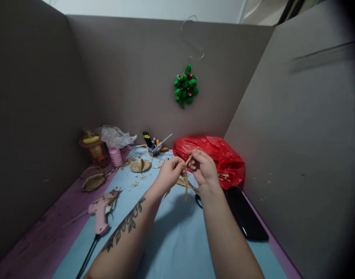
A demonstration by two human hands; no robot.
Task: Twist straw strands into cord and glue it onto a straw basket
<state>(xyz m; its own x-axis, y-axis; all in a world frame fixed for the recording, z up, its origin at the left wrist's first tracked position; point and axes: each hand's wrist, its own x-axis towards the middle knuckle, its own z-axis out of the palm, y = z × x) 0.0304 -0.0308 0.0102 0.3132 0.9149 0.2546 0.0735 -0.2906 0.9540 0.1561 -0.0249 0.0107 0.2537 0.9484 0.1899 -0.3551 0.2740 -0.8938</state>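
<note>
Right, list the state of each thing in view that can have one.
Pale strip, held up, one end dangling
Left fingers, pinched on the strip
Right fingers, pinched on the strip
Scissors, partly hidden; open or shut unclear
Glue gun, lying on its side
Pink spool, upright
Clear bag, crumpled
Red bag, crumpled
Small tub, uncovered
Green ornament, hanging
Black object, lying flat
</note>
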